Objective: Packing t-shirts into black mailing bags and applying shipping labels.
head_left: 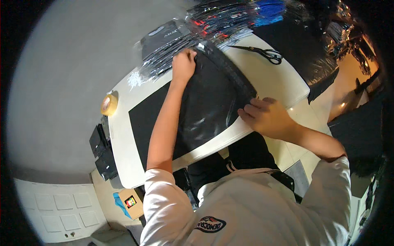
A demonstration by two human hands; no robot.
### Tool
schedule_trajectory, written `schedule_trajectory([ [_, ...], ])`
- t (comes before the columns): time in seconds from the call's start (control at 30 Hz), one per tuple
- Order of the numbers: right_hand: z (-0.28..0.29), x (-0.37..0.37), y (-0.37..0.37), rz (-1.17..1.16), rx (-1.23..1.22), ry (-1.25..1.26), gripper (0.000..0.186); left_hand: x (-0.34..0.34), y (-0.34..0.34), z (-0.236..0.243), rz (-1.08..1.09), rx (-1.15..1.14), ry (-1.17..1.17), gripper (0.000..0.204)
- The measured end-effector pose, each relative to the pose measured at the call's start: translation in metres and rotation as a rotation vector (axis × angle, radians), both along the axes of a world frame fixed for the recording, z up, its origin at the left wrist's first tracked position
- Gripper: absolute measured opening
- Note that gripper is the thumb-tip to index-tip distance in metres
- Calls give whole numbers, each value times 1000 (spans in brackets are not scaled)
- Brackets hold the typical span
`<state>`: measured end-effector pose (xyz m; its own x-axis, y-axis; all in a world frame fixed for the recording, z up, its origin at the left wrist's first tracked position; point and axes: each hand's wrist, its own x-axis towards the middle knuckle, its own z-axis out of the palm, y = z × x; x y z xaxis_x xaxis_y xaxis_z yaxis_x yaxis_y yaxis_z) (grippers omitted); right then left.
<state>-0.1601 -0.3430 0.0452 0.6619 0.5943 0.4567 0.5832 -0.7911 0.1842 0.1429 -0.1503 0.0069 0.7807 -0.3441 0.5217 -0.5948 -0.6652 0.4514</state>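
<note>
A clear plastic bag (209, 96) with something black and flat in it lies on the white table in front of me. Its far edge carries a darker folded strip that runs down to the right. My left hand (184, 67) is closed at the bag's far left corner, its fingertips partly hidden. At the right corner, my right hand (269, 117) has its fingers bent and pinched on the bag's edge. A flat black piece (141, 119) extends left from under my left forearm.
Black-handled scissors (262, 53) lie on the white table (123, 158) at the far right. A tape roll (109, 105) sits at the left edge. Stacks of bagged dark garments (164, 49) line the far side. A cardboard box (130, 203) stands on the floor at lower left.
</note>
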Motion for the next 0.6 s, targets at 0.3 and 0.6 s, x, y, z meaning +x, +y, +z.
schedule_trajectory([
  [0.3, 159, 24, 56, 290, -268, -377, 22, 41, 82, 74, -124, -631, 226, 35],
  [0.6, 283, -3, 150, 324, -716, -630, 24, 67, 179, 179, -248, -993, 270, 27],
])
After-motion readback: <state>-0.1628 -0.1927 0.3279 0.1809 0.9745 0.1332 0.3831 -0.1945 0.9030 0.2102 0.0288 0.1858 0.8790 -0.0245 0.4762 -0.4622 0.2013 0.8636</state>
